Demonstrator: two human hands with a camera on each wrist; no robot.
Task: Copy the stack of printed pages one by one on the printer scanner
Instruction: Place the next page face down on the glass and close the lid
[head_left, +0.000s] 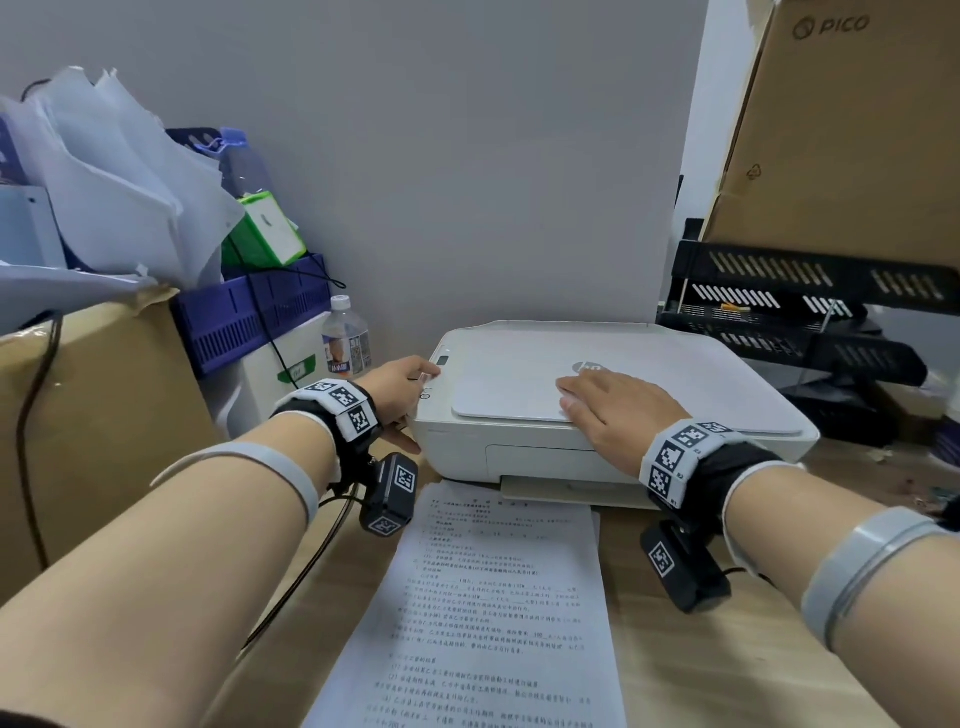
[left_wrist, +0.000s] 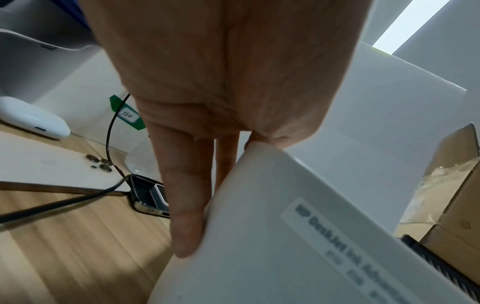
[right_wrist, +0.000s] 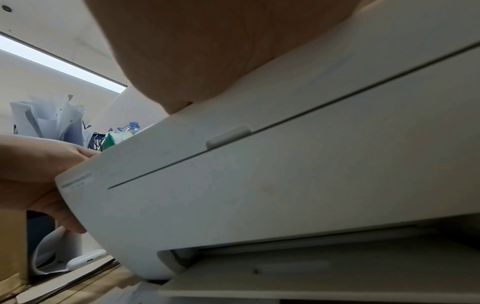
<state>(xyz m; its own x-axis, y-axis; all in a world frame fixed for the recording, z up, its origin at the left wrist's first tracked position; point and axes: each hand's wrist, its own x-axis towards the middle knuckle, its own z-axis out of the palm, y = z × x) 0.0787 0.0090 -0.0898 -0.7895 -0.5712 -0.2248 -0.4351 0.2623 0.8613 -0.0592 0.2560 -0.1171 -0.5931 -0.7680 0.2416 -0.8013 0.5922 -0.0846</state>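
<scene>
Head view: pale wood worktop (head_left: 675, 675) against a grey wall. White printer (head_left: 649, 374) sat at the back, lid down. Stack of printed pages (head_left: 483, 613) lay just in front of it. Left hand (head_left: 400, 387) at the printer's left front corner, fingers (left_wrist: 187, 205) straight, forefinger on the control panel, thumb on the front face. Right hand (head_left: 613, 410) lay flat on the lid, grasping nothing. Cardboard box (head_left: 93, 426), purple crate (head_left: 249, 317) and water bottle (head_left: 347, 338) stood left; black paper trays (head_left: 789, 306) right.
</scene>
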